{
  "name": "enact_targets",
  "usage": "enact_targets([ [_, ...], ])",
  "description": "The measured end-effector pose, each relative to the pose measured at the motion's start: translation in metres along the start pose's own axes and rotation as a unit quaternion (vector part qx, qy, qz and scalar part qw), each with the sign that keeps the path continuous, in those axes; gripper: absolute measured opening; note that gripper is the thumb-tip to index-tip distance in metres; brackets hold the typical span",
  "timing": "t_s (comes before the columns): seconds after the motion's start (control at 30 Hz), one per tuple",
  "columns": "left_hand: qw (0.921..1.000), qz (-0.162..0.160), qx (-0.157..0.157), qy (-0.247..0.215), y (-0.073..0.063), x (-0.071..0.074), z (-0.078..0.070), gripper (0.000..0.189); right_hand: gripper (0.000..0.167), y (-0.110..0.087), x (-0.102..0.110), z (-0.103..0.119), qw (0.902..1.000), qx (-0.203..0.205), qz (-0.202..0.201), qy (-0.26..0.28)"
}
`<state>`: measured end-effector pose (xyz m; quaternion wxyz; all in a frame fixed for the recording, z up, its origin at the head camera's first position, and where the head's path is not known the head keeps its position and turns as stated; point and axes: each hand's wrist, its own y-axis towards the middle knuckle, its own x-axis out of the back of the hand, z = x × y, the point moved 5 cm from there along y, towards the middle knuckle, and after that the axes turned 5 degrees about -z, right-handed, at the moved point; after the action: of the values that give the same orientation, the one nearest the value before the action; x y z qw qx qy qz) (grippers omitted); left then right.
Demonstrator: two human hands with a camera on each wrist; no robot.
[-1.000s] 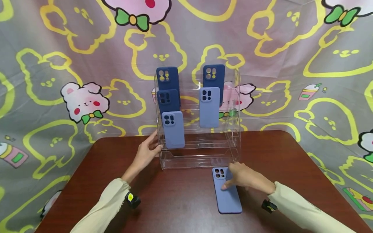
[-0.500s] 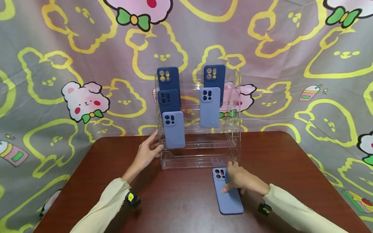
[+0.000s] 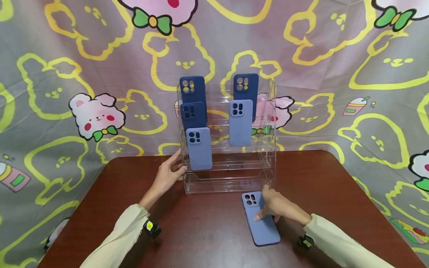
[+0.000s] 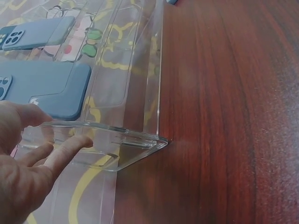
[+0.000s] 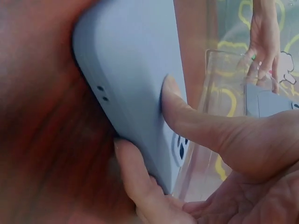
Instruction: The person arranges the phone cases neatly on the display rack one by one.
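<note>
A lavender phone case [image 3: 264, 230] lies at a slant on the table in front of a clear tiered acrylic stand [image 3: 231, 186]. My right hand [image 3: 279, 206] holds it: in the right wrist view the thumb presses on its back and the fingers meet its side edge. My left hand [image 3: 167, 173] grips the left side panel of the stand, with the thumb on one face and fingers on the other, as the left wrist view shows. On the stand's left sit two dark blue cases [image 3: 193, 89] and a lavender case [image 3: 200, 156].
To the stand's right side, a dark blue case [image 3: 249, 83] stands behind another lavender case [image 3: 240, 130]. The reddish-brown table [image 3: 201, 230] ends at a cartoon-print curtain [image 3: 214, 29] behind the stand.
The camera end of the held lavender phone case has turned slightly left, and my right hand has shifted a little left with it. My left hand stays on the stand.
</note>
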<state>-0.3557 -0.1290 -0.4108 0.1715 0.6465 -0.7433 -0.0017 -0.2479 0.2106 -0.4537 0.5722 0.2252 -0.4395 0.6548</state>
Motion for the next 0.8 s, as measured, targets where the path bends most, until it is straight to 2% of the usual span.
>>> enact_targets([
  [0.07, 1.0000, -0.002, -0.001, -0.001, 0.000, 0.001, 0.000, 0.075, 0.129, -0.001, 0.000, -0.001, 0.9999, 0.010, -0.007, 0.000],
  [0.1, 1.0000, -0.004, -0.002, 0.000, 0.000, 0.001, -0.001, 0.075, 0.120, -0.001, 0.000, -0.002, 0.9998, 0.016, -0.011, -0.001],
  [0.23, 0.9999, -0.005, -0.009, 0.010, 0.000, -0.001, -0.001, 0.074, 0.055, -0.001, 0.003, -0.006, 0.9994, 0.029, -0.021, 0.005],
  [0.27, 0.9999, -0.004, -0.009, 0.012, 0.000, -0.001, -0.001, 0.074, 0.045, 0.000, 0.004, -0.008, 0.9993, 0.030, -0.018, 0.011],
  [0.43, 0.9998, -0.007, -0.010, 0.014, 0.000, -0.002, 0.000, 0.074, 0.035, 0.001, 0.011, -0.014, 0.9938, 0.048, 0.030, 0.095],
  [0.53, 0.9997, -0.010, -0.013, 0.018, 0.000, -0.002, 0.000, 0.074, 0.029, 0.001, 0.014, -0.014, 0.9818, 0.077, 0.079, 0.155],
  [0.67, 0.9997, -0.010, -0.012, 0.016, 0.000, -0.002, 0.001, 0.075, 0.026, -0.003, 0.019, -0.009, 0.9624, 0.120, 0.135, 0.203],
  [0.8, 0.9998, -0.009, -0.013, 0.010, 0.000, 0.000, 0.001, 0.074, 0.024, -0.006, 0.025, 0.000, 0.9457, 0.164, 0.144, 0.241],
])
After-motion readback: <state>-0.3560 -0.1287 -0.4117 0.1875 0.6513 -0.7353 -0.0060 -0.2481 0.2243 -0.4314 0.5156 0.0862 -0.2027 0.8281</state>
